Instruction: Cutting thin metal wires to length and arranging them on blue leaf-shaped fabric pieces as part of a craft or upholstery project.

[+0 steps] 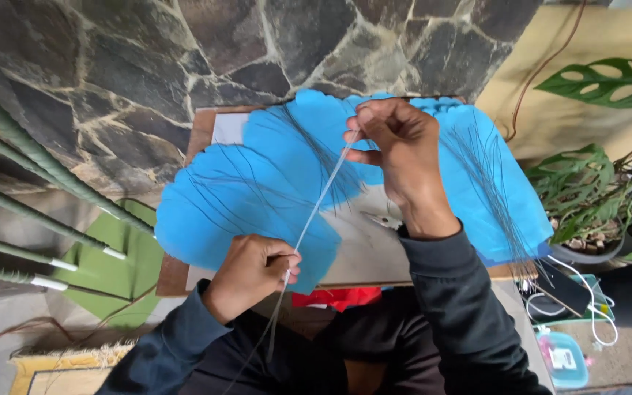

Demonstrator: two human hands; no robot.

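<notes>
Stone wall [148, 66] behind, board w/ blue sheets [257, 190] on our lap: we pinch a thin pale strand [323, 197] taut, right hand [396, 150] at 1 o'clock, left hand [254, 271] at 7, mid-draw; next likely needs steady tension.

Potted plant [600, 192] crowding the right side

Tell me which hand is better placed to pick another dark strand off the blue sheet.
Probably the right hand: it hovers directly over the blue sheet, close to the loose dark strands. The left hand sits lower, near the board's front edge, pinching the pale strand bundle that both hands hold taut.
</notes>
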